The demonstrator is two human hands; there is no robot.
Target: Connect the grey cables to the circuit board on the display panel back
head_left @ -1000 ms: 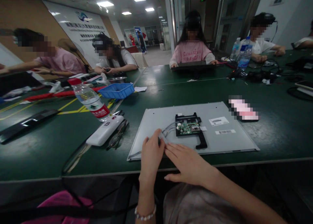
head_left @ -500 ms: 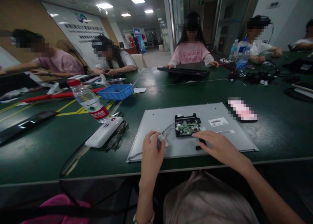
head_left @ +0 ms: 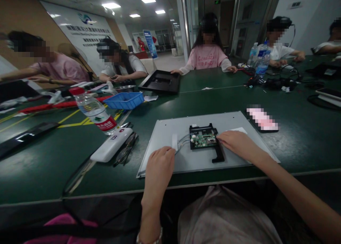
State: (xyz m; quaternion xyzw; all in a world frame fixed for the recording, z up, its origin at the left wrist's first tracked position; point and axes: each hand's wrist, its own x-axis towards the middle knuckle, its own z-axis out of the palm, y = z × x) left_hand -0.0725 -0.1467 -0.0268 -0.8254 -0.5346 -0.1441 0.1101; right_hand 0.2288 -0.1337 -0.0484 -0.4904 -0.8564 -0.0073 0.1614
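In front of me lies a flat grey metal panel (head_left: 154, 144) with a black plastic bracket (head_left: 218, 153) on its middle. A green circuit board (head_left: 204, 140) sits in the bracket. Thin grey cables (head_left: 183, 141) run from its left side toward my left hand (head_left: 161, 164), whose fingers are closed on them at the panel's left part. Beside the cables a white strip (head_left: 174, 141) stands out on the panel. My right hand (head_left: 238, 143) has its fingers pressed together at the bracket's right edge, partly covering a white label (head_left: 241, 130).
Left of the panel are a white power bank (head_left: 112, 145), glasses (head_left: 126, 150), a tilted water bottle (head_left: 93, 110) and a blue tray (head_left: 124, 101). A phone (head_left: 262, 119) lies right. Across the table a person's hand (head_left: 176, 71) touches a black frame (head_left: 161, 81).
My left hand has shifted slightly left and closed round the cables. My right hand rose to the bracket's right edge, uncovering its lower arm. Across the table, the black frame moved left.
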